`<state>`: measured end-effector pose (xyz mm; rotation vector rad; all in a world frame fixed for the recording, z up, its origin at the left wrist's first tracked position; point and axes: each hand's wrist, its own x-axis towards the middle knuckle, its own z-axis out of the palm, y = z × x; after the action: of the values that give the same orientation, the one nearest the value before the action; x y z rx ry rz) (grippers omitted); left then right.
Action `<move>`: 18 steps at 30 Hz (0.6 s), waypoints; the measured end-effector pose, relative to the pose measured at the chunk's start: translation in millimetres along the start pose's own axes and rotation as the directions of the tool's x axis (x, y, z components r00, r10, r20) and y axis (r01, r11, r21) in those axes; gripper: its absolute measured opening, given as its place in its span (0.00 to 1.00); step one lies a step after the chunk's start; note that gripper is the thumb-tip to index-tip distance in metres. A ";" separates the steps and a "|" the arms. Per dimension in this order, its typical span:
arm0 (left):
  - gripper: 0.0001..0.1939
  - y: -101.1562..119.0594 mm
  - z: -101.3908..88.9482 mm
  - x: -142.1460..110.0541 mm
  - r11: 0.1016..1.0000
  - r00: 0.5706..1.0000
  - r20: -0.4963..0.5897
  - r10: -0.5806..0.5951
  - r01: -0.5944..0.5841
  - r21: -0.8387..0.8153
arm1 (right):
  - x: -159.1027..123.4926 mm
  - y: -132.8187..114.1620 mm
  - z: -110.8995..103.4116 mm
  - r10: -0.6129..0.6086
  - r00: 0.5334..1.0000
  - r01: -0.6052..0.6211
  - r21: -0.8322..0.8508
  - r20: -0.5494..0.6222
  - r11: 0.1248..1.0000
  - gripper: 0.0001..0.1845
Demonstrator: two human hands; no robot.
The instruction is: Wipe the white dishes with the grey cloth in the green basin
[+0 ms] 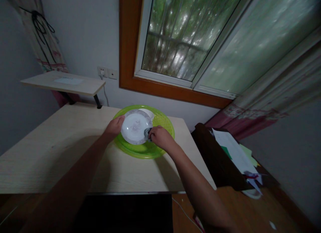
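A white plate (pixel 136 126) with a grey patterned rim and a faint design in its middle is tilted above the green basin (pixel 144 155). My left hand (pixel 114 127) grips the plate's left edge, fingers closed on the rim. My right hand (pixel 160 136) is closed around a grey scouring pad (pixel 147 134), which touches the plate's inner face near its right edge. Behind the plate, another white dish (pixel 149 113) lies in the basin, mostly hidden. The pad's exact material is hard to make out.
The basin stands on a pale wooden table (pixel 75 152). A raised shelf (pixel 87 87) holds a white sheet at the back left, near wall sockets (pixel 107 73). A window (pixel 180 42) is behind. Right of the table is a dark brown piece of furniture (pixel 210 152) with papers.
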<state>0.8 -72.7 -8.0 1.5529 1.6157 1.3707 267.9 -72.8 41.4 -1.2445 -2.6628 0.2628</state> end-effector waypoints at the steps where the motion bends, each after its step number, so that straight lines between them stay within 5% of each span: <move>1: 0.31 0.1 -0.3 -0.5 1.000 1.000 -0.012 -0.007 0.007 -0.004 | -6.0 3.8 -3.3 0.033 0.999 -0.034 0.043 0.023 0.998 0.17; 8: 0.33 1.0 -3.3 -3.0 0.992 1.000 -0.027 -0.003 -0.001 -0.126 | -26.5 32.2 -16.1 0.327 0.944 -0.291 0.341 -0.049 0.894 0.20; 12: 0.30 9.0 3.8 -6.9 0.994 1.000 -0.021 -0.015 0.012 -0.106 | -19.6 35.9 -3.7 0.329 0.944 -0.298 0.531 0.038 0.793 0.27; 18: 0.28 24.1 15.5 -13.4 0.987 1.000 -0.017 -0.023 0.020 -0.158 | -5.4 37.6 21.1 0.351 0.928 -0.286 0.847 0.128 0.448 0.19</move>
<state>27.5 -84.5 4.2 1.4306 1.4915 1.4682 293.8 -54.9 11.5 -1.2777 -1.6954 1.3808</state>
